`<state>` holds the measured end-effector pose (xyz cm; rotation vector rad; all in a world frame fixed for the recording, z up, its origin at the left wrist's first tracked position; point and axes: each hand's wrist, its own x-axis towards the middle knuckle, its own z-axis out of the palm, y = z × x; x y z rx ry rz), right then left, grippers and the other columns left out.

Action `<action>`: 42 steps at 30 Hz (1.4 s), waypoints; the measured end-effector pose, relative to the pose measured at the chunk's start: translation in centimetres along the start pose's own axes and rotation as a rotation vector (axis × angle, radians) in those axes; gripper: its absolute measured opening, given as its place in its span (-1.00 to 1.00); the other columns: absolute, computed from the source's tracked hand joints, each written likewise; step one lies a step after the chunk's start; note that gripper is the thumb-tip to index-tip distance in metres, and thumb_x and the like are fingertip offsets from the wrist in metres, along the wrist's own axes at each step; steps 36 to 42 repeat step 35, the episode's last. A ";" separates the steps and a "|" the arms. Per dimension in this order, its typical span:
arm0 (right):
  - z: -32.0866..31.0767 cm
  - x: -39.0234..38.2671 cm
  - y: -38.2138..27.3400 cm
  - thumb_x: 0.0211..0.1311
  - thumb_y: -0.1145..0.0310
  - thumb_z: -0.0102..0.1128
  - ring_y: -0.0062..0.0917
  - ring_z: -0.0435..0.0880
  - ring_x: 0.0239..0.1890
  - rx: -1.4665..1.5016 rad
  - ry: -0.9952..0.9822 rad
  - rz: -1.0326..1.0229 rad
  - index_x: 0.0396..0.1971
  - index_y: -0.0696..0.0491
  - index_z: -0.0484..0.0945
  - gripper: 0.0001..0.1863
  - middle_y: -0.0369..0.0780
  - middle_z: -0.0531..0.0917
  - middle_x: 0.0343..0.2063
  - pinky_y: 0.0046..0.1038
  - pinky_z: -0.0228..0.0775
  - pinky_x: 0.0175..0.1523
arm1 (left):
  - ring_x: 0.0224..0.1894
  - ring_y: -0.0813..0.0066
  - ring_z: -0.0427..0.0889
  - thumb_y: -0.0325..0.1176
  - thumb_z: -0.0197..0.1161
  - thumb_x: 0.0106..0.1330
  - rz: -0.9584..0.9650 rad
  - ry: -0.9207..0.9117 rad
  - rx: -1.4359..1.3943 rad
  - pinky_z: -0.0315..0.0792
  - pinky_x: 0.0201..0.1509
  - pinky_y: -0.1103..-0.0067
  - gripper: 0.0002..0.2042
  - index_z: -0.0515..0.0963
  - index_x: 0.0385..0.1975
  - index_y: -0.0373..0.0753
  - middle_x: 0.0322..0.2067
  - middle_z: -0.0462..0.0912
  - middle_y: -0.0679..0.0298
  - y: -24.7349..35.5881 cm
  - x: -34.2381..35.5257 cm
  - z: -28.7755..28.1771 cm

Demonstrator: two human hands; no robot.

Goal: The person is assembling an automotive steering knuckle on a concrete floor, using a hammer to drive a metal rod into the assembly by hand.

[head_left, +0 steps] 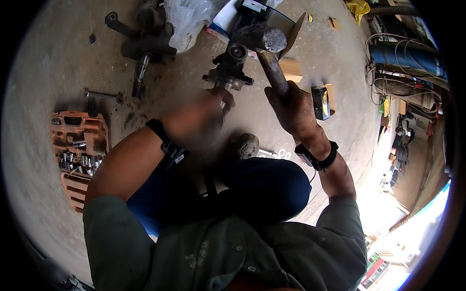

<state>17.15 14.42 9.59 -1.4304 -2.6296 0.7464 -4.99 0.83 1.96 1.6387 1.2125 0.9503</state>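
Note:
My left hand (196, 116), partly smeared by blur, is closed round the bright shaft of a dark flanged metal part (229, 70). The part points away from me, with a round bore at its far end. In my right hand (294, 110) is a hammer (273, 70), gripped by its handle. Its heavy, worn head lies over the far end of the part; I cannot tell whether they touch. Behind the hammer head stands an open cardboard box (290, 41) with a dark item inside.
At far left lies a greasy metal assembly (148, 46) with a shaft, beside clear plastic wrapping (182, 24). A wrench (104, 96) lies near an orange socket case (77, 126). Small boxes (322, 103) and washers (282, 153) are at right. Cables and a blue cylinder (407, 56) line the right side.

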 end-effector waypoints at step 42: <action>17.6 -3.0 29.3 0.31 0.19 0.21 -0.12 0.52 -0.12 0.004 0.183 0.250 -0.12 0.14 0.49 -0.67 -0.05 0.59 -0.21 -0.18 0.35 0.03 | -0.38 0.66 0.52 -0.36 0.13 0.44 -1.075 0.145 -0.105 0.41 -0.21 0.71 -0.75 0.57 0.02 -0.26 -0.38 0.59 0.36 2.7 3.4 1.9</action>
